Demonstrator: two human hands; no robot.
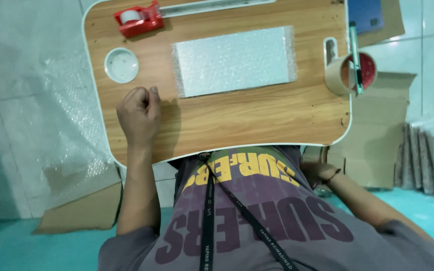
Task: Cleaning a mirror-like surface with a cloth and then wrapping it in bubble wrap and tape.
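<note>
Surface (257, 120): I see a small wood-grain lap table with a white rim, pulled in over my lap so everything on it sits within arm's reach.
Bubble wrap sheet (234, 60): it lies flat in the middle of the surface, squared to the edges and just beyond my left hand; laid out like this, I judge it is ready to be worked on. Nothing rests on top of it.
Cardboard (377, 135): flattened brown pieces lie on the floor at my right, beside the surface, stacked where the right arm can get at them.
Left hand (139, 113): it rests on the surface near the sheet's lower left corner, fingers (151, 92) clenched into a loose fist, holding nothing that I can see.
Right hand (320, 170): it is down below the surface edge beside my shirt, by the cardboard; I cannot tell how its fingers stand or whether they grip anything.
Tape dispenser (139, 19): red, parked at the far left edge, out of the working middle.
Brown tape roll (347, 74): it stands on edge at the right rim by a slot, with a green-handled knife (355, 57) laid across it.
Round dish (121, 65): a white recessed cup holder, just beyond my left hand.
</note>
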